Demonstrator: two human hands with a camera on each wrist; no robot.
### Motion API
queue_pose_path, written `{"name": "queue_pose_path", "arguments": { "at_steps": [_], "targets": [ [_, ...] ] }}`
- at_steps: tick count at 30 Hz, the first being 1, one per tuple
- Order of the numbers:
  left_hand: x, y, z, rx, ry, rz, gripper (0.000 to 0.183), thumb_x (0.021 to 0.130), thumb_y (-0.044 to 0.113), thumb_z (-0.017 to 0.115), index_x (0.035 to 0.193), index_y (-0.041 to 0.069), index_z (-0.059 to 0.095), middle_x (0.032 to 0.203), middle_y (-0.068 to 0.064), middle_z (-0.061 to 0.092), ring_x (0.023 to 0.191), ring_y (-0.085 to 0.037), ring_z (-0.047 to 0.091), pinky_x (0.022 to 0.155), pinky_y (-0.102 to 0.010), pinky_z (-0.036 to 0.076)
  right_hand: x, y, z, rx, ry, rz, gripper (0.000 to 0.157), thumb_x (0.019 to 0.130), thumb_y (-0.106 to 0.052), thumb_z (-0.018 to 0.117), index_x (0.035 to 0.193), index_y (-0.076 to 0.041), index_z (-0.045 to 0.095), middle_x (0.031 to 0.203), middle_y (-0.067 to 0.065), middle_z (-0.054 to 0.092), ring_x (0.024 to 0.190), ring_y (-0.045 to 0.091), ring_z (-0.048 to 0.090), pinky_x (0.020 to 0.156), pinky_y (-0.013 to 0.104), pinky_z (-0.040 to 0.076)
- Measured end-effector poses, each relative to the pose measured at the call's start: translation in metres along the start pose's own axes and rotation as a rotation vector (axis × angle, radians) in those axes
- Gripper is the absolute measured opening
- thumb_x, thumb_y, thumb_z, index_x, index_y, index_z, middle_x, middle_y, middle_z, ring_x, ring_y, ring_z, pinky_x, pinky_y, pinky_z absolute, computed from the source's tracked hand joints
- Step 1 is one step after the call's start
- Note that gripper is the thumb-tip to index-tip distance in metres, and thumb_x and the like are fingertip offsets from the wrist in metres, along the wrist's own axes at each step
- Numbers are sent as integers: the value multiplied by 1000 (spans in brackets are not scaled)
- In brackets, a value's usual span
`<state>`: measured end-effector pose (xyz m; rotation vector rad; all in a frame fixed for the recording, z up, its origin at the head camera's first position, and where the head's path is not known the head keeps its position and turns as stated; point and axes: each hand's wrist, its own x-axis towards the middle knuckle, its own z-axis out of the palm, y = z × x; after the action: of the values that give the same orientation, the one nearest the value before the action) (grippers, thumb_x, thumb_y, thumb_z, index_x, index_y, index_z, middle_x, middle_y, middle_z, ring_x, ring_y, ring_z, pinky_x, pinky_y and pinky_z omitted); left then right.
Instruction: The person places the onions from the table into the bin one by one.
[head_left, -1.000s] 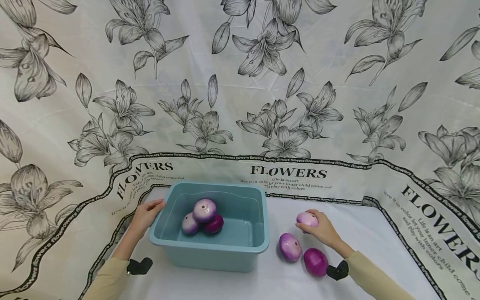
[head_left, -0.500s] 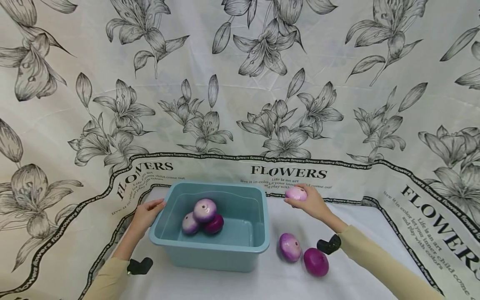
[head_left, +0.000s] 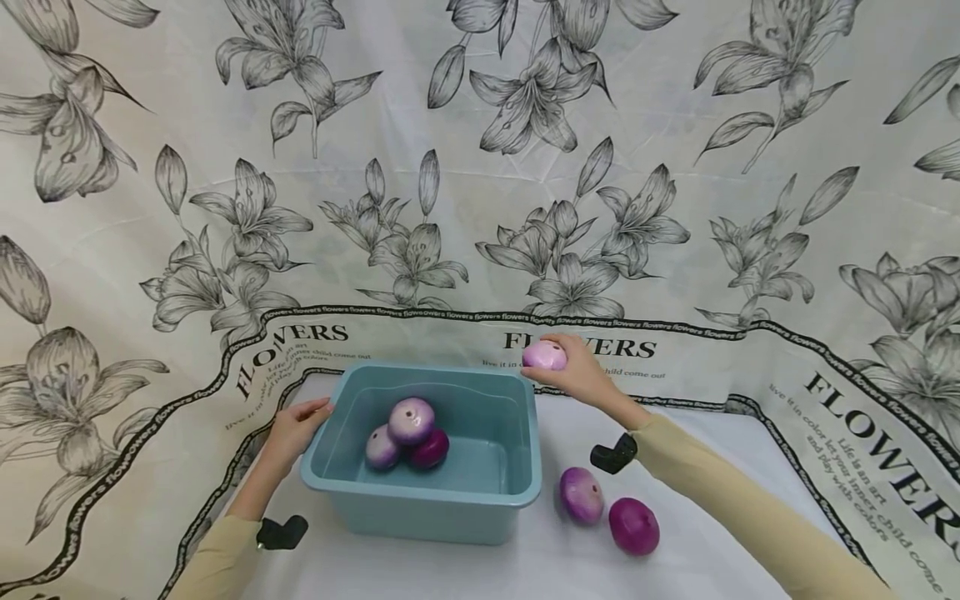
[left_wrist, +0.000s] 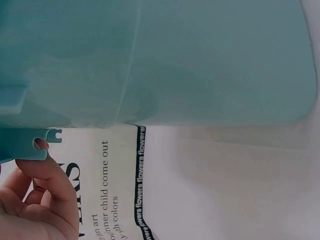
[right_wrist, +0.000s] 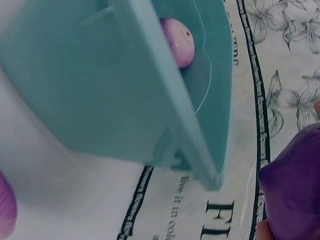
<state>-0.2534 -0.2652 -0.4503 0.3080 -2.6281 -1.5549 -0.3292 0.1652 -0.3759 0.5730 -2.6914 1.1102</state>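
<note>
My right hand [head_left: 583, 373] grips a pale purple onion [head_left: 544, 356], raised above the back right corner of a teal plastic bin [head_left: 420, 495]. Seen from the right wrist, that onion [right_wrist: 296, 187] shows a darker purple side with a pointed tip; only bits of the fingers appear. At the bin's left side, my left hand [head_left: 295, 429] holds the rim, and the left wrist view has its curled fingers [left_wrist: 52, 182] at the rim's underside. Inside the bin, at its left, a light onion [head_left: 411, 420] rests on another light onion [head_left: 381, 450] and a dark purple one [head_left: 430, 451].
Right of the bin, a purple-and-white onion [head_left: 581, 496] and a dark magenta onion [head_left: 633, 527] lie close together on the white tablecloth [head_left: 720, 467]. A flower-printed cloth [head_left: 480, 208] hangs behind and at both sides.
My right hand has lifted the onion up from the right and carried it leftward to the bin's back right corner. The left hand stays at the rim.
</note>
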Motion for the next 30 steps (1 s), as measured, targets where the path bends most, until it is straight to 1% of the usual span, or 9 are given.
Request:
{"name": "queue_pose_path", "arguments": {
  "at_steps": [5,9,14,18,21,25,27,30],
  "targets": [
    [0,-2,0,2,3,5,51,98,33,54,136,-2,52,133,-26,55,115,-37,57,88,-41,51,10,-21,12,38,-45,-37,71,76,-36,79,132,-4,52,130,18,53,107,31,57,76,37,54],
    [0,-2,0,-1,1,3,50,98,32,54,135,-2,52,133,-26,55,115,-38,57,88,-41,51,16,-36,26,66,-105,-63,70,76,-35,79,133,-6,52,131,15,53,110,29,55,81,38,53],
    [1,-1,-1,-9,-4,7,50,99,32,53,135,-2,52,134,-26,54,117,-39,56,92,-44,50,22,-50,48,40,-170,-87,70,76,-37,79,134,-9,52,132,14,53,109,27,55,83,39,51],
    [2,-1,-2,-4,3,8,50,99,32,54,135,-2,52,134,-26,54,117,-39,56,91,-44,50,30,-64,66,25,-209,-114,72,75,-39,80,134,-9,52,132,15,52,111,26,53,86,39,49],
    [3,-1,-2,2,7,19,49,98,31,54,135,-2,52,133,-26,55,116,-39,57,90,-44,50,35,-74,80,23,-238,-132,72,74,-40,80,134,-10,53,130,15,51,112,25,52,86,38,49],
    [5,-2,-2,5,10,30,49,99,31,54,135,-2,53,133,-26,55,115,-38,57,89,-43,51,41,-87,99,6,-278,-187,71,74,-39,80,134,-12,53,130,13,52,113,25,52,86,38,49],
    [5,-3,-1,3,13,28,48,99,31,54,134,-1,53,133,-25,56,115,-37,58,89,-42,51,43,-93,108,-4,-297,-226,71,74,-37,80,134,-11,53,131,13,54,115,26,52,88,39,49],
    [6,-3,-1,-6,18,27,48,99,32,54,133,-1,54,131,-25,57,113,-37,58,87,-40,52,46,-100,123,-23,-342,-254,72,74,-37,80,135,-11,52,131,11,53,115,24,52,88,38,49]
  ]
}}
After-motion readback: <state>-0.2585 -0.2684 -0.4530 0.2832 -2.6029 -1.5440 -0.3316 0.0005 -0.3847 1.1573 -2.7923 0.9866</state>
